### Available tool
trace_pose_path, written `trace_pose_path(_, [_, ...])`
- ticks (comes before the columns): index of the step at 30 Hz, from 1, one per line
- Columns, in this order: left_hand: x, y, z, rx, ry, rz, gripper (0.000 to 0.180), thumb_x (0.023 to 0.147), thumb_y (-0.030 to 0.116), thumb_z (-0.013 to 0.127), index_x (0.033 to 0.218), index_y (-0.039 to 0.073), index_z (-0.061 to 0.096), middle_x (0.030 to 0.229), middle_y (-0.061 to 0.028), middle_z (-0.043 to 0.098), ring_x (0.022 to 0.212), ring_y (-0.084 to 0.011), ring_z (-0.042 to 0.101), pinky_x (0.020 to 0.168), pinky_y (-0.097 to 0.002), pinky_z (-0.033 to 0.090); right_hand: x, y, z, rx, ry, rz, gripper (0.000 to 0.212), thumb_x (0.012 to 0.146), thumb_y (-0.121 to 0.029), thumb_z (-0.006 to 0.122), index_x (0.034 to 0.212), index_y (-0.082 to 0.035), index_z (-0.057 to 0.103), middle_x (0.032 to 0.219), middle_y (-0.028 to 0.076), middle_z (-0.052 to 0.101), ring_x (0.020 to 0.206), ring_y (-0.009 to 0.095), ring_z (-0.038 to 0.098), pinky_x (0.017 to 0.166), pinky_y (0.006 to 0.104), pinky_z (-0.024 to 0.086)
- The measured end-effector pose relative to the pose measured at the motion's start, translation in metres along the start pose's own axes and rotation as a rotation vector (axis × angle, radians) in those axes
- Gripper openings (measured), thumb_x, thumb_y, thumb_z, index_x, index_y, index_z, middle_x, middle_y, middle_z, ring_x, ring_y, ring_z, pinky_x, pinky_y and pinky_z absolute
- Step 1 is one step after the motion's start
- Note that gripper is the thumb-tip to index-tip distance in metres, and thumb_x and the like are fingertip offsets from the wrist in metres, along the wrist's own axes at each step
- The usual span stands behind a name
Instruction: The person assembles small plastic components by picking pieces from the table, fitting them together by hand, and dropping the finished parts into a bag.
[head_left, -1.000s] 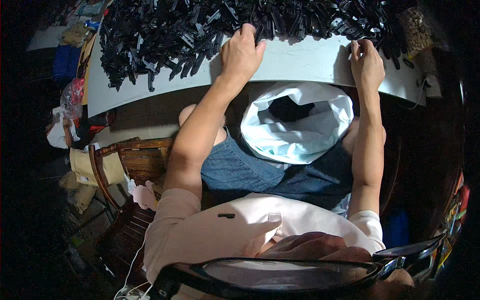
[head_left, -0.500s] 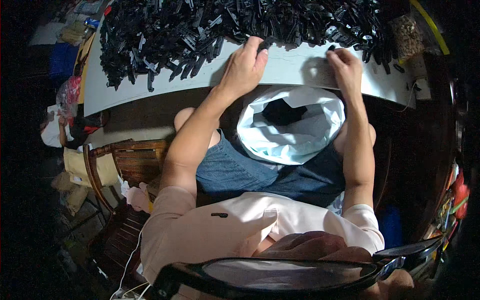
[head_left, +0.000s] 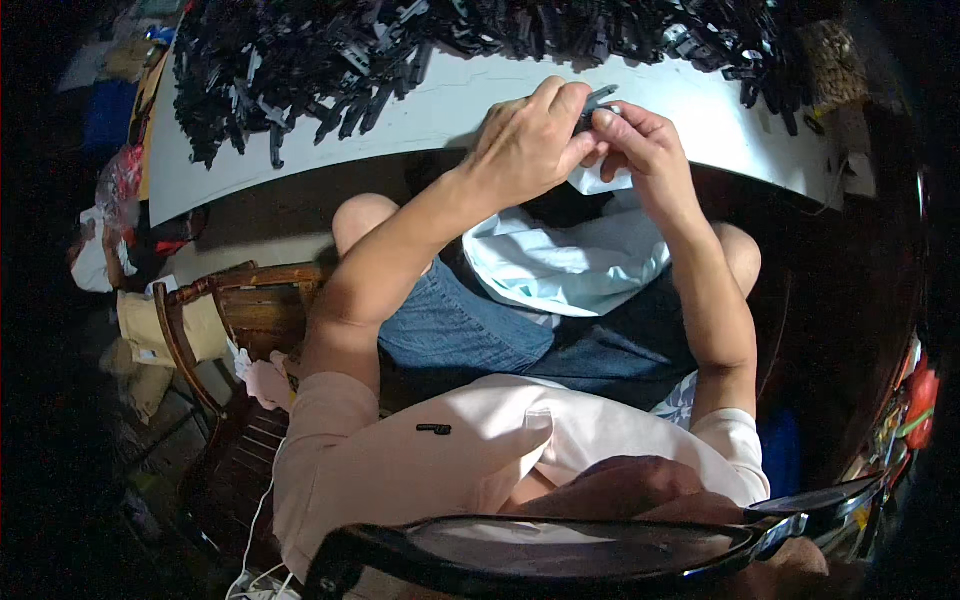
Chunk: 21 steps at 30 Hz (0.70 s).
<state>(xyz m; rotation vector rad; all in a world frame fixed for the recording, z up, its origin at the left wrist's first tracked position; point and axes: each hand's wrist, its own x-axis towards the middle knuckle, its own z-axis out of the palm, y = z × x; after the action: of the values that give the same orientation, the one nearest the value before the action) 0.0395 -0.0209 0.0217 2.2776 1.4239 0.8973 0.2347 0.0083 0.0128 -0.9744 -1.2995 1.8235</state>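
Observation:
My left hand (head_left: 528, 140) is closed around a small dark plastic part (head_left: 597, 99), whose narrow end sticks out past the fingers. Against the same part my right hand (head_left: 648, 155) is pinched, its thumb and fingertips meeting the left hand's. Whether there are two pieces between the hands is hidden by the fingers. Both hands are above the near edge of the white table (head_left: 720, 120), over an open white bag (head_left: 560, 270) between my knees. Beyond them on the table lies a wide heap of similar black plastic parts (head_left: 360, 65).
A wooden chair (head_left: 265, 302) stands to my left, with a tan cardboard-like piece (head_left: 195, 335) beside it. Left of the table hangs a clear and red plastic bag (head_left: 122, 190). A sack of light-brown pieces (head_left: 835, 65) is at the table's far right.
My hands were apart at the heap's edge, and have come together over the bag. My right hand moved left, my left hand slightly right. A dark part now shows between them.

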Motion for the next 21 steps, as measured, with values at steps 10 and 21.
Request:
trace_pose_path(10, [-0.009,0.006,0.003,-0.099,-0.146,0.1,0.025,0.09,0.027,0.069,0.095,0.003,0.065,0.083,-0.0158,0.067,0.074,-0.0372,0.068,0.063,-0.0453,0.052,0.03,-0.014,-0.104,-1.173,0.912,-0.403,0.039,0.098,-0.046,0.062,0.11,-0.01,0.073,0.104,0.015,0.073,0.087,0.037,0.07,0.077,0.0459,0.055])
trace_pose_path(21, [-0.004,-0.013,0.027,0.001,-0.189,0.143,0.037,0.088,0.038,0.074,0.105,0.005,0.069,0.085,-0.0128,0.07,0.079,-0.0318,0.071,0.065,-0.0426,0.056,0.027,-0.008,-0.146,-1.423,0.944,-0.237,0.038,0.092,-0.033,0.071,0.124,-0.012,0.067,0.11,0.017,0.073,0.109,0.036,0.068,0.089,0.0445,0.054])
